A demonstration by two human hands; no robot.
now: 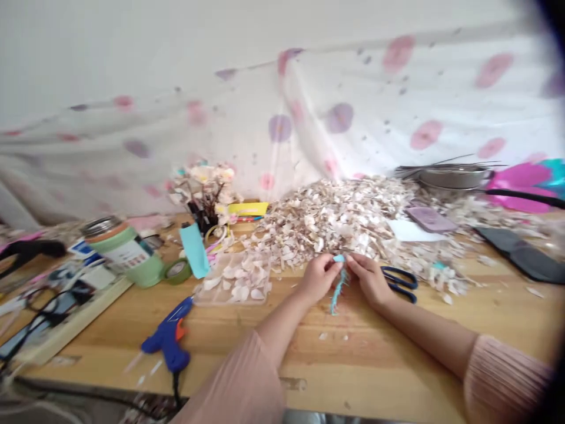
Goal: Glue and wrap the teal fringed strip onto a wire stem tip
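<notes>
My left hand (321,277) and my right hand (369,281) meet over the wooden table, fingers pinched on a turquoise strip (339,292). A small flat turquoise piece shows at its top, between the fingertips. Its lower part hangs thin and ragged, with small reddish bits along it; the exact material is too blurred to tell. Just right of my right hand lie dark-handled scissors (402,281), partly hidden by that hand. Behind both hands spreads a large heap of pale petal-like flakes (335,215).
A blue glue gun (170,335) lies at left, near a clear divided tray (233,299) holding pale flakes. Beyond stand a green jar (139,259), a tape roll (177,270) and a flower bunch (205,188). A metal pan (454,176) and black phone-like slab (525,253) are at right.
</notes>
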